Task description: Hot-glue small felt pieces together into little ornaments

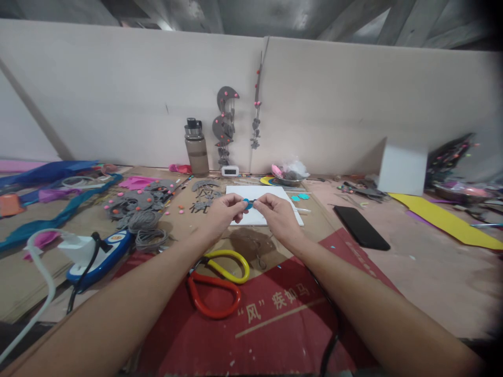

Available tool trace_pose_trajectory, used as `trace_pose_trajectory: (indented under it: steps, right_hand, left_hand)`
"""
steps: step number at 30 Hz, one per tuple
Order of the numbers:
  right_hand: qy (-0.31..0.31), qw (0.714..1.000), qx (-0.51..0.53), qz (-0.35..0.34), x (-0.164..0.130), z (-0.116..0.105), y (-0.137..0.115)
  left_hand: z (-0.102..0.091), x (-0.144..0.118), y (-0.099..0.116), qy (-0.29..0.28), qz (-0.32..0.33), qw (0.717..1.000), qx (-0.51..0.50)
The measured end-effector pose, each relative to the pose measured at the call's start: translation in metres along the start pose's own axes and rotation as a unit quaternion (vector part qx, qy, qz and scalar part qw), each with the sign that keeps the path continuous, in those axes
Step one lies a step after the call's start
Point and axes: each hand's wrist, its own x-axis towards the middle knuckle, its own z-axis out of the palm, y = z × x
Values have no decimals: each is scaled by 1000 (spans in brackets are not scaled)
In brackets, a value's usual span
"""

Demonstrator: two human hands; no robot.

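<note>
Above a white board (240, 219), my left hand (227, 210) pinches a small blue piece (248, 204), perhaps felt or foam, between thumb and fingertips. My right hand (278, 213) meets it from the other side, thumb and forefinger closed at the piece's right edge. The fingers cover part of the piece, so its full shape is hidden. Two turquoise cut-out shapes (303, 196) lie just beyond my right hand. Nearer to me, below my left wrist, rests a pair of scissors (220, 315) with one red and one yellow handle loop.
Left of my arms are a power strip (102, 262), grey cord (151, 239) and grey felt pieces with pink balls (131, 201). A bottle (197, 154) and small digital display (230, 171) stand at the back. A black phone (360, 227) and yellow sheet (444, 219) lie right.
</note>
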Motion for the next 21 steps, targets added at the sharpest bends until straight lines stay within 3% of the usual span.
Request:
trace_pose_trajectory:
  steps: [21]
  right_hand:
    - [23,999,21,13,0,0,-4]
  left_hand:
    - [1,-1,2,2,15,1000,9]
